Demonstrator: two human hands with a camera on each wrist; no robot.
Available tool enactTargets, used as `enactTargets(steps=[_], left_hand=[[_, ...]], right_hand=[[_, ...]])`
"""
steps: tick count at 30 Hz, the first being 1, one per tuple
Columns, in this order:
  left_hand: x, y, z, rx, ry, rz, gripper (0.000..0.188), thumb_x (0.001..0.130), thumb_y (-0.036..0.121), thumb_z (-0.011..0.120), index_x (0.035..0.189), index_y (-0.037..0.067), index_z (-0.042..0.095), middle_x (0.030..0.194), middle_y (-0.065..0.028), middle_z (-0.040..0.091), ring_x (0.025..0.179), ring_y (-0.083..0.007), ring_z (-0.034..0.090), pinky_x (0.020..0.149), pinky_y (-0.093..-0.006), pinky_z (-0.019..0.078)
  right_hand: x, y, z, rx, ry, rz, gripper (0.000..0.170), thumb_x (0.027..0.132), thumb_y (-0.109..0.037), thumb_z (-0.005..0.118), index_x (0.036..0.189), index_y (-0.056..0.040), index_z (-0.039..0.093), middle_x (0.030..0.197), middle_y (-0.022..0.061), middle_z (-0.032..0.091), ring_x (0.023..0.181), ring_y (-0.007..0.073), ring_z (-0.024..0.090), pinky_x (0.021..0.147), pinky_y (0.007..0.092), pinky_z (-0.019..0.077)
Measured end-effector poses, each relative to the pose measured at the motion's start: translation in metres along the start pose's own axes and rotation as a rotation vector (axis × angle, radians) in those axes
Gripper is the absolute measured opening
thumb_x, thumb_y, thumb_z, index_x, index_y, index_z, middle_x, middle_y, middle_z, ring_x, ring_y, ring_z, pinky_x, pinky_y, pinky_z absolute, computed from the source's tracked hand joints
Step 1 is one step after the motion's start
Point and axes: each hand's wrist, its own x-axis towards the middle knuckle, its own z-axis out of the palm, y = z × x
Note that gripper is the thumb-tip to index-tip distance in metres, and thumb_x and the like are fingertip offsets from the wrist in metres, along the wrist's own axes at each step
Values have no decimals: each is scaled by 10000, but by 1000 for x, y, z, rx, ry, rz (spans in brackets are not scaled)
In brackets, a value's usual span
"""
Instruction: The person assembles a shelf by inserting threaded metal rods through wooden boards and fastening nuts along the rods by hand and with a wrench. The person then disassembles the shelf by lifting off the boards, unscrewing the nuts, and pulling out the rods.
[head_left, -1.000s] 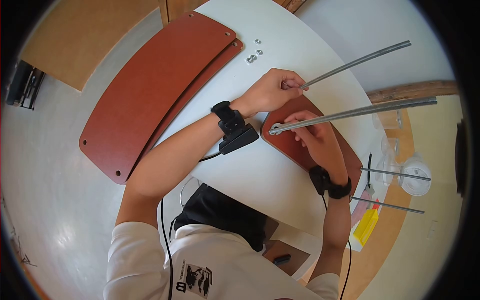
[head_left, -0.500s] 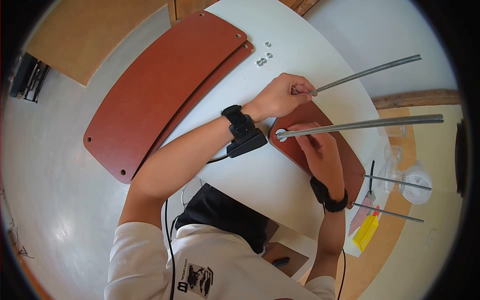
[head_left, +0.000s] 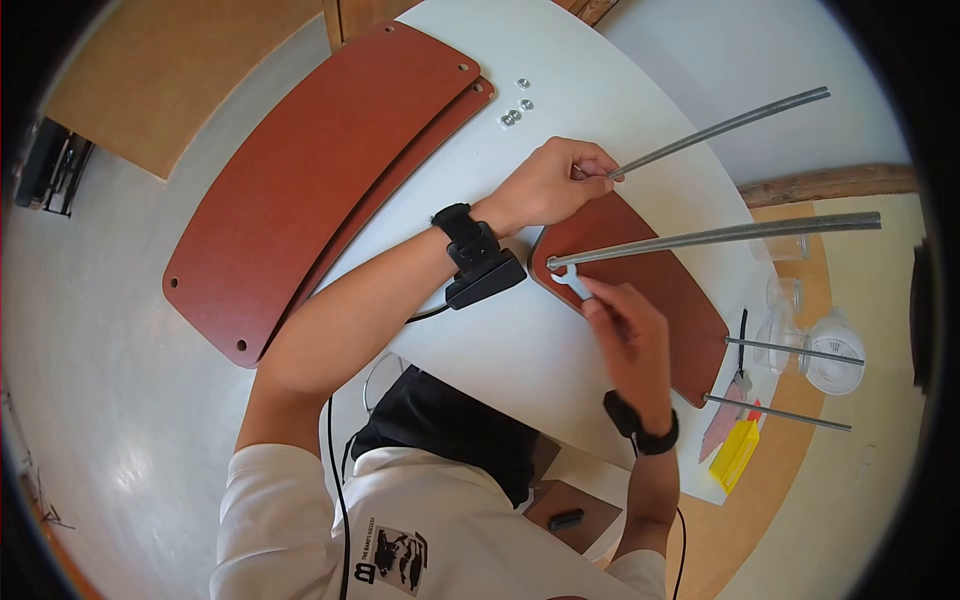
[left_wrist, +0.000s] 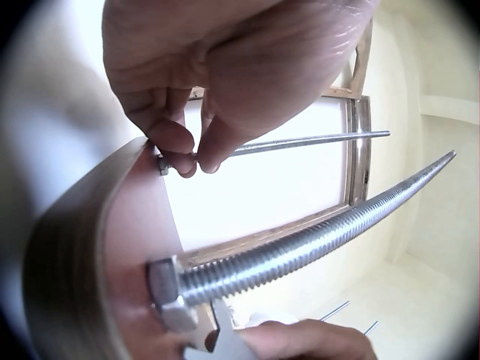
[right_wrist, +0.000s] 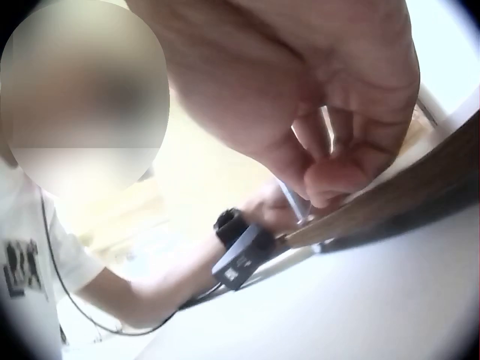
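Note:
A curved reddish-brown board (head_left: 655,290) lies on the white table, with long threaded rods standing from its corners. At the far corner my left hand (head_left: 555,180) pinches the far rod (head_left: 720,132) low down, close to a nut (left_wrist: 163,165) at the board. My right hand (head_left: 635,335) grips a small open-end wrench (head_left: 572,280) between thumb and fingers. Its open end sits beside the base of the near rod (head_left: 720,238). In the left wrist view, a hex nut (left_wrist: 169,294) sits on that rod against the board, with the wrench (left_wrist: 229,341) just below it.
Two more curved boards (head_left: 320,190) overlap at the table's left side. Several loose nuts (head_left: 512,117) lie beyond the left hand. Two rods (head_left: 790,350) rise from the board's right end, near a yellow box (head_left: 735,455) and clear plastic containers (head_left: 785,320).
My right hand has drawn back from the near rod's base towards my body, bringing the wrench into plain sight. My left hand stays at the far rod.

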Motion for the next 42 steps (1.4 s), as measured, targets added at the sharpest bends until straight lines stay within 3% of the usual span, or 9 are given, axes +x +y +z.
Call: enactTargets(steps=[3, 11, 13, 20, 24, 28, 30, 33, 42], left_hand=[[-1, -1, 0, -15, 3, 6, 202, 987, 162, 677, 1127, 33, 744, 965, -13, 718, 849, -94, 569, 786, -257, 480], [1, 0, -1, 27, -18, -9, 203, 991, 161, 670, 1132, 34, 743, 970, -17, 725, 879, -93, 595, 825, -259, 492], [2, -1, -2, 4, -16, -3, 197, 991, 143, 670, 1133, 26, 740, 974, -24, 728, 894, -87, 612, 830, -260, 504], [9, -17, 1, 0, 51, 155, 264, 965, 131, 690, 1146, -61, 679, 1071, -142, 730, 950, -192, 707, 805, -306, 571], [6, 3, 2, 13, 278, 191, 348, 831, 202, 757, 1048, -21, 601, 1028, -139, 630, 842, -206, 636, 721, -325, 515], [-16, 62, -8, -249, -4, 131, 270, 927, 249, 748, 919, -14, 688, 885, -64, 705, 820, -133, 641, 716, -308, 516], [-27, 80, -14, -470, -362, 18, 304, 965, 269, 731, 1003, -31, 751, 974, -76, 762, 839, -108, 666, 740, -283, 542], [-28, 74, -6, -399, -547, 128, 339, 936, 300, 737, 1144, 36, 784, 922, -17, 761, 776, -62, 618, 620, -207, 475], [-21, 67, -3, -371, -498, 86, 274, 923, 214, 776, 1146, 56, 792, 929, -7, 777, 685, -27, 588, 567, -191, 432]], right_hand=[[4, 15, -26, 195, -25, 281, 243, 1002, -103, 659, 1217, 0, 706, 866, 8, 653, 731, 62, 559, 629, 230, 461], [56, 15, -24, 180, -80, 184, 150, 1007, -124, 645, 1070, -5, 711, 836, 0, 654, 724, 51, 557, 651, 223, 463], [71, 6, -21, 120, -236, 232, 125, 1002, -109, 636, 1024, -3, 698, 836, 19, 671, 743, 79, 594, 682, 248, 491], [85, 11, -13, -40, -167, -54, 98, 974, -99, 643, 1003, -15, 683, 910, 148, 704, 815, 259, 686, 778, 349, 531], [76, 17, -21, 144, -303, 75, 117, 1047, -104, 583, 1130, -23, 600, 919, 18, 629, 861, 103, 608, 730, 242, 461], [73, 23, -22, 164, -313, 90, 141, 1043, -141, 600, 1124, -27, 619, 869, 17, 591, 725, 114, 500, 650, 276, 420], [72, 27, -20, 100, -253, 92, 135, 1035, -158, 605, 1095, -38, 627, 887, 15, 616, 735, 99, 520, 661, 256, 432], [66, 46, -28, -102, -168, 135, 141, 1023, -178, 612, 1039, -43, 650, 911, 24, 649, 771, 106, 572, 699, 260, 468], [74, 41, -33, 73, -210, 188, 138, 989, -139, 633, 966, -20, 700, 894, 34, 685, 860, 158, 644, 776, 319, 516]])
